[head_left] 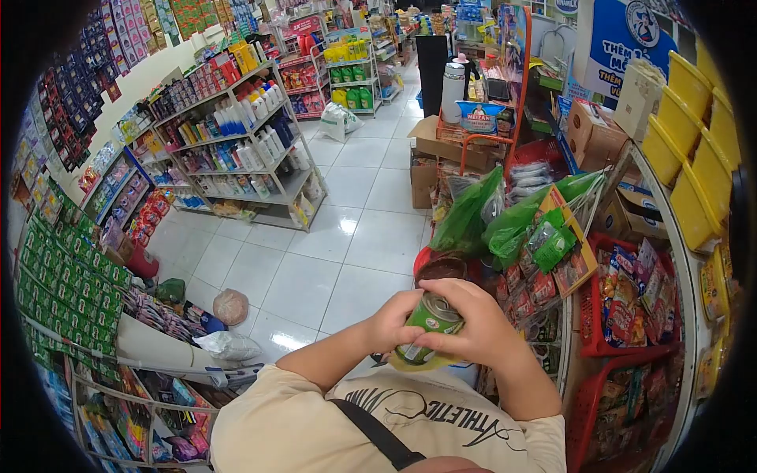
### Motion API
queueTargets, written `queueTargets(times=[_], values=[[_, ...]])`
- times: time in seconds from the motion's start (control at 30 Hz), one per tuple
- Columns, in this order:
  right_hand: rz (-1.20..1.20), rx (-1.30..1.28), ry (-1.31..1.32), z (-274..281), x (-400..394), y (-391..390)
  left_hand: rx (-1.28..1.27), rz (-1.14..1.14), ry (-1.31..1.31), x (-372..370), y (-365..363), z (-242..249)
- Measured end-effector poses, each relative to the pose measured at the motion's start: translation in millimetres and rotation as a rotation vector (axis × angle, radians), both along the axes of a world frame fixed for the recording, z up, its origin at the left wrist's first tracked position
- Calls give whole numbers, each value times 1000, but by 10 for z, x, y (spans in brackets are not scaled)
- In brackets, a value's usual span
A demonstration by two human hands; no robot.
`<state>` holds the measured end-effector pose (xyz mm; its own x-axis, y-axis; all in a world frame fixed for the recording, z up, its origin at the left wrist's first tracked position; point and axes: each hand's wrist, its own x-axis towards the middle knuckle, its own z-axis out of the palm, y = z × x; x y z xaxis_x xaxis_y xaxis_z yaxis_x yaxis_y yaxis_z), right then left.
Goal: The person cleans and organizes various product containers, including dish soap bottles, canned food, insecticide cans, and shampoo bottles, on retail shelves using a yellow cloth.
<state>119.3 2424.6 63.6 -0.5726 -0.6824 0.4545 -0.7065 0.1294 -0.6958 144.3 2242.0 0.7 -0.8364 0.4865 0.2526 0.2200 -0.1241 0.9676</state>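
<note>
Close to my chest, a green tin can (438, 309) with a shiny metal end is held between both hands. My left hand (396, 322) is wrapped round its left side. My right hand (473, 322) grips it from the right, with the fingers over the top and the thumb across the front. Something yellow (410, 366) shows under the can, against my shirt; I cannot make out what it is. Just beyond my fingers is a round, dark reddish-brown opening or surface (443, 268), partly hidden by them.
Green plastic bags (471, 214) and hanging snack packets (527, 292) are close on my right, beside red baskets (587, 331) of packets. A tiled floor (303, 272) runs ahead. Shelves of bottles (236, 150) stand to the left, with a round bundle (230, 306) on the floor.
</note>
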Motion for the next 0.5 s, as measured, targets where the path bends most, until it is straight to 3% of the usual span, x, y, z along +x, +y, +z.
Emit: queueTargets(times=[0.07, 0.23, 0.33, 0.43, 0.5], values=[[-5, -21, -103, -54, -50, 15, -208, 112, 157, -51, -55, -39], [-100, -96, -123, -163, -103, -2, -261, 493, 205, 44, -26, 61], [-92, -102, -62, -164, -108, -8, -361, 513, 412, 112, -56, 68], [-116, -111, -28, -180, -126, -9, 497, 416, 8, 234, 51, -51], [-194, -163, -10, -386, -242, -43, 438, 228, -11, 217, 8, 5]])
